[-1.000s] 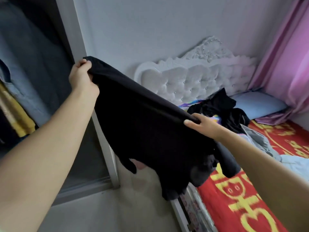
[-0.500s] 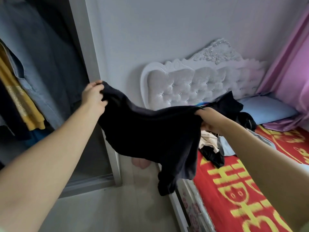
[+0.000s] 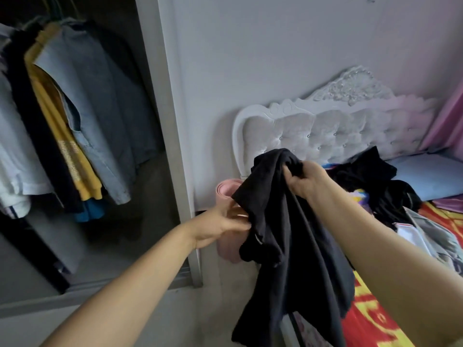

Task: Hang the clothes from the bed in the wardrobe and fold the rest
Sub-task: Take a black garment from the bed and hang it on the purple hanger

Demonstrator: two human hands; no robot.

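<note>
A black garment (image 3: 295, 246) hangs bunched in front of me, between the wardrobe and the bed. My right hand (image 3: 307, 180) grips its gathered top. Lower down, my left hand (image 3: 220, 225) pinches its left edge. The open wardrobe (image 3: 100, 171) on the left holds hung clothes: a white top, a dark one, a yellow one and a light blue denim shirt (image 3: 90, 116). On the bed (image 3: 375, 321) at the right lies a pile of dark clothes (image 3: 375, 186) with grey and white pieces beside it.
A white wardrobe frame post (image 3: 172, 146) stands between the wardrobe and the wall. A pink rolled mat (image 3: 226, 194) leans by the tufted white headboard (image 3: 338, 131). A blue pillow (image 3: 431, 176) and pink curtain (image 3: 448, 121) are at the far right. The bed cover is red and yellow.
The garment was stretched wide between both hands; now it is gathered and hangs down. My left hand dropped and came in toward the right hand. My view swung left toward the wardrobe.
</note>
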